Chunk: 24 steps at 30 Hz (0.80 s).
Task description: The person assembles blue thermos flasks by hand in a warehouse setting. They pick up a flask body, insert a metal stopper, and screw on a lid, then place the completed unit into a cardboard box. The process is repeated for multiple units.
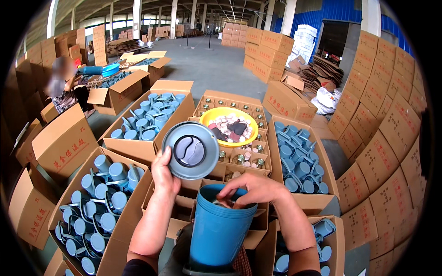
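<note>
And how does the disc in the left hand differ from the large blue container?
The disc is shallow; the container is tall. The left hand holds the disc facing the camera, whereas the container stands nearly upright, the right hand partly in its open top. Both are round and bluish.

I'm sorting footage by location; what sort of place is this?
Likely a factory or warehouse packing area: cartons stacked high on the right, open boxes of matching blue parts, and tall pillars behind.
</note>
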### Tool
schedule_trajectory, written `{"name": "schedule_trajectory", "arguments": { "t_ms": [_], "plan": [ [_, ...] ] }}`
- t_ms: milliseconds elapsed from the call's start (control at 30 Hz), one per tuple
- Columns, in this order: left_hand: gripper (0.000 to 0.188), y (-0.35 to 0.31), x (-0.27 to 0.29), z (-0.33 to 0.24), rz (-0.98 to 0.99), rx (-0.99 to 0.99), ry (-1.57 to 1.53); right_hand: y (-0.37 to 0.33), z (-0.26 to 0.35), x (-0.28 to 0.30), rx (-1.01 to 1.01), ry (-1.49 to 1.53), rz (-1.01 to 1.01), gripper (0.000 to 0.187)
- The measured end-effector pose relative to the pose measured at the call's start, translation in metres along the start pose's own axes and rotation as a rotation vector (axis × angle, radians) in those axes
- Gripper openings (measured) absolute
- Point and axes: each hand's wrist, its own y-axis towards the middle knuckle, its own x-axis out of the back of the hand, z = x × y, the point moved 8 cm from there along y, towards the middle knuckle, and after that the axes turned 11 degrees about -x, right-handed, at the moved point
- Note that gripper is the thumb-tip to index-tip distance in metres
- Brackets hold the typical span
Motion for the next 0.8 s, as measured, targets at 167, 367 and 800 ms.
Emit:
{"name": "schedule_trajectory", "arguments": {
  "t_ms": [167,367,800],
  "plan": [
    [0.029,-0.031,-0.023,-0.049,0.141,-0.616,0.383,-0.004,-0.026,0.019,0.18,0.386,-0.398,0.036],
    [0.057,-0.074,-0.087,-0.034,0.942,-0.754,0.712,0.01,-0.052,0.015,0.482,0.95,-0.56,0.06],
    [0.042,-0.094,-0.114,-0.025,1.3,-0.55,0.509,-0.039,-0.053,0.007,0.841,0.706,-0.892,0.035]
  ]
}}
